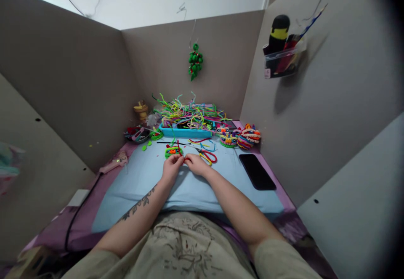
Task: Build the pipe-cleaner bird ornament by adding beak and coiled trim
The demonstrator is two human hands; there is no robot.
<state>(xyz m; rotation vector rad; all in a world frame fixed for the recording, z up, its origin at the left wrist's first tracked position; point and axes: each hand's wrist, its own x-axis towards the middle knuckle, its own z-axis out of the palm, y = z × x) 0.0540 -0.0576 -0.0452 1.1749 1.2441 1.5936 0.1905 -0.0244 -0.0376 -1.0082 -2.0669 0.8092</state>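
My left hand and my right hand meet over the blue cloth, both pinching a red pipe cleaner. One end of it rises above my left fingers; the part between my fingertips is mostly hidden. Just beyond my left hand lies a green fuzzy pipe-cleaner piece with orange in its middle. Scissors with red and yellow handles rest beside my right hand. Loose red, yellow, blue and black pipe cleaners are scattered behind them.
A blue tray heaped with pipe cleaners stands at the back. Colourful fuzzy pieces sit at the back right, above a black phone. At left lie a pink glue gun with its cord and a small bowl. Grey panels surround the table.
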